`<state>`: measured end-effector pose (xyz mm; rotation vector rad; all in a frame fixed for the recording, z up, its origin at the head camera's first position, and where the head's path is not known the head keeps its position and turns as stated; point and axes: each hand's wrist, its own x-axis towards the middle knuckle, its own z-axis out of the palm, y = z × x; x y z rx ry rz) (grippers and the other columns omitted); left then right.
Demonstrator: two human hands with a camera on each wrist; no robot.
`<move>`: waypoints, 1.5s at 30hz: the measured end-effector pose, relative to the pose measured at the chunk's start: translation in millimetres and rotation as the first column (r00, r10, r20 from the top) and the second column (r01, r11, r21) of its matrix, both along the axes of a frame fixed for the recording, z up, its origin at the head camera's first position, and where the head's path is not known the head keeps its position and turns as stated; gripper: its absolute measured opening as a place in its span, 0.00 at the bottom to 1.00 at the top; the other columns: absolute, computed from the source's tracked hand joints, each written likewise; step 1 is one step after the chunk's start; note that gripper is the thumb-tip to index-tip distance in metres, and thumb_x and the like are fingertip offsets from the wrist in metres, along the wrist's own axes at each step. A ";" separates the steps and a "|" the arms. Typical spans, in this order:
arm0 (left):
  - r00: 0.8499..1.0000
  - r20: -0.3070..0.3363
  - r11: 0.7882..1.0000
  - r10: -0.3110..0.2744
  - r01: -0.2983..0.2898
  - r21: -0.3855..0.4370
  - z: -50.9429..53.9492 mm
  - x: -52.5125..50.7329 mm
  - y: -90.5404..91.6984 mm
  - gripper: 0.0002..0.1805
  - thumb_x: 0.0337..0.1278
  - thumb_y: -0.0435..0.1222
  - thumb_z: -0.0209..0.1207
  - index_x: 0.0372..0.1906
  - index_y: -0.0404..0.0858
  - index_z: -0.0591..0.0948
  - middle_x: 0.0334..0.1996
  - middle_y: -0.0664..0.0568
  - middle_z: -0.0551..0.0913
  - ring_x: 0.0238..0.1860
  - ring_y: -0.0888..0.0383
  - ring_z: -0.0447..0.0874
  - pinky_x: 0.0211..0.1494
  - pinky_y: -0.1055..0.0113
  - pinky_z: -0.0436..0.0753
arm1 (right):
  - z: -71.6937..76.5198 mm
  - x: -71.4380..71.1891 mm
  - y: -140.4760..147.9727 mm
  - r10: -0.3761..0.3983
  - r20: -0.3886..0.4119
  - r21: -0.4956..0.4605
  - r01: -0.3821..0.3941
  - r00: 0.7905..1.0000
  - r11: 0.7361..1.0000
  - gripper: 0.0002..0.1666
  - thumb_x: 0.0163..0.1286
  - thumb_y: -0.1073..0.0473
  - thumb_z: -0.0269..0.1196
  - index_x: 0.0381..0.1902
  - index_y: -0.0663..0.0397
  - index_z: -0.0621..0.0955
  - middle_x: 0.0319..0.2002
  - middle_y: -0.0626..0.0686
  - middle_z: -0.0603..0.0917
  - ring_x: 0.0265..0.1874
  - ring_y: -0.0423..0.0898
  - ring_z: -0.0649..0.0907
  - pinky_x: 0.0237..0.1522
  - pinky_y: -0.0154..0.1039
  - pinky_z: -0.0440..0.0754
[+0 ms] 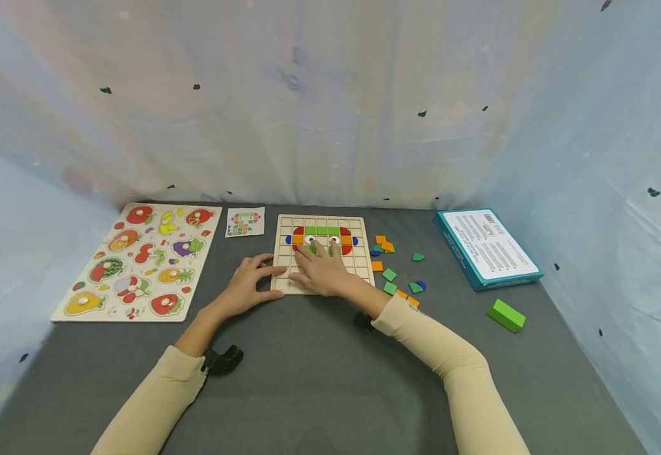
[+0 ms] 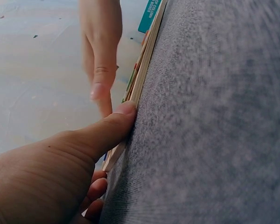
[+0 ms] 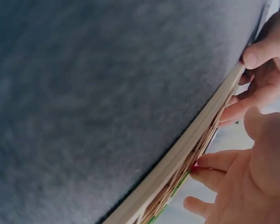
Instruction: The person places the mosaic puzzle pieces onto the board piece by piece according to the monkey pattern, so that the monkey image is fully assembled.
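Observation:
A wooden grid board [image 1: 359, 272] lies flat, with red, green, orange and blue tiles and two eye pieces set in its upper squares. My left hand [image 1: 245, 284] holds the board's near left corner, thumb against the front edge and fingers along the left side, as the left wrist view shows. Over the tiles my right hand [image 1: 325, 272] has its fingers spread, covering part of the pattern. Its fingertips [image 3: 203, 172] touch the pieces near a green tile strip in the right wrist view. Loose green tiles [image 1: 389, 275] and orange tiles [image 1: 377, 266] lie right of the board.
A small pattern card [image 1: 245, 222] lies behind my left hand. Farther left is a fruit puzzle board [image 1: 157, 278] with knobbed pieces. A teal and white box [image 1: 490, 243] and a green block [image 1: 506, 315] sit at the right. Curtains stand behind and beside the table.

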<state>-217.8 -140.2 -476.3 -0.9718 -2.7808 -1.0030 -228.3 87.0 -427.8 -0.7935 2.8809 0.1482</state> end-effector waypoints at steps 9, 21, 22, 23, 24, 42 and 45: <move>1.000 -0.005 1.000 -0.001 0.001 -0.001 0.5 -0.4 1.5 0.33 0.54 0.47 0.72 0.65 0.41 0.80 0.71 0.36 0.64 0.63 0.37 0.62 0.61 0.36 0.62 | 6.1 2.3 13.6 0.000 0.080 -0.134 0.010 0.997 0.991 0.39 0.79 0.33 0.40 0.78 0.45 0.61 0.80 0.49 0.51 0.78 0.57 0.45 0.70 0.67 0.43; 1.000 -0.008 1.000 -0.001 0.001 0.025 -1.0 0.3 0.3 0.33 0.53 0.47 0.72 0.65 0.41 0.80 0.71 0.36 0.65 0.63 0.37 0.62 0.61 0.36 0.61 | 14.6 41.1 116.8 -0.125 0.115 -0.455 0.164 0.985 0.875 0.35 0.76 0.46 0.59 0.73 0.59 0.69 0.78 0.62 0.53 0.76 0.66 0.45 0.67 0.73 0.40; 1.000 -0.008 1.000 -0.001 0.002 0.027 -1.1 0.3 -0.1 0.33 0.53 0.47 0.73 0.64 0.41 0.80 0.71 0.36 0.65 0.63 0.37 0.62 0.61 0.36 0.62 | 14.4 44.2 127.5 -0.145 0.108 -0.463 0.179 0.984 0.868 0.35 0.75 0.46 0.59 0.73 0.59 0.69 0.78 0.63 0.54 0.76 0.67 0.46 0.66 0.74 0.41; 1.000 -0.010 1.000 -0.002 0.003 0.028 -1.1 0.2 -0.4 0.33 0.53 0.47 0.73 0.64 0.41 0.80 0.71 0.36 0.65 0.63 0.37 0.62 0.61 0.36 0.62 | 14.6 47.4 138.1 -0.165 0.110 -0.476 0.197 0.980 0.857 0.35 0.75 0.48 0.61 0.72 0.60 0.70 0.77 0.64 0.55 0.75 0.68 0.47 0.66 0.74 0.41; 1.000 -0.007 1.000 -0.004 0.004 0.028 -1.2 0.2 -0.7 0.33 0.53 0.47 0.73 0.65 0.41 0.80 0.71 0.36 0.65 0.63 0.37 0.62 0.61 0.36 0.62 | 14.4 50.3 148.4 -0.187 0.114 -0.483 0.220 0.976 0.847 0.35 0.74 0.49 0.62 0.72 0.60 0.70 0.76 0.65 0.57 0.75 0.69 0.48 0.66 0.74 0.41; 1.000 0.003 1.000 0.001 -0.001 0.022 -1.8 -0.5 -1.0 0.33 0.53 0.46 0.72 0.64 0.41 0.80 0.71 0.36 0.65 0.64 0.37 0.62 0.62 0.36 0.62 | 3.7 64.8 201.8 -0.276 0.177 -0.486 0.328 0.945 0.810 0.19 0.69 0.56 0.68 0.53 0.61 0.84 0.51 0.64 0.74 0.47 0.59 0.71 0.45 0.55 0.68; 1.000 0.009 1.000 0.000 -0.001 0.023 -0.5 0.5 -0.7 0.33 0.54 0.46 0.72 0.64 0.40 0.80 0.71 0.36 0.64 0.64 0.37 0.62 0.61 0.36 0.62 | 1.2 64.4 195.4 -0.264 0.178 -0.498 0.318 0.948 0.807 0.18 0.67 0.55 0.69 0.50 0.60 0.84 0.48 0.62 0.75 0.44 0.57 0.70 0.43 0.53 0.68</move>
